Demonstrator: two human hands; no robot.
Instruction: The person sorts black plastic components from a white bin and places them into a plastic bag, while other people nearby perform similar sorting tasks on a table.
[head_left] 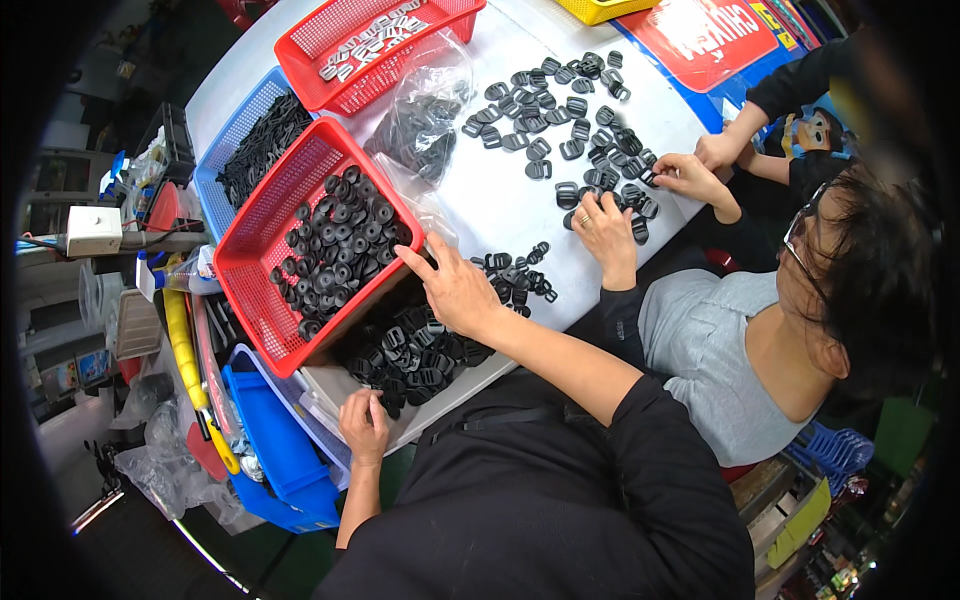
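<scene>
My right hand (460,288) reaches over the near corner of a red basket (250,235), its fingers apart and the fingertips at the basket's rim. Black round discs with centre holes (335,235) fill much of that basket. Beneath it, partly hidden, a pale box (405,432) holds a heap of black plastic buckles (425,365). My left hand (364,428) is at the near left side of this box, its fingers partly stretched and no object visible in them. Small black pieces (520,277) lie just beyond my right hand.
On the white table (490,205) lie many black buckles (570,110), handled by a co-worker's hands (607,235); another person's hand (718,150) is beyond. A clear bag (425,115), a blue basket (215,165) and another red basket (350,98) stand farther back. Blue bins (280,440) stand left.
</scene>
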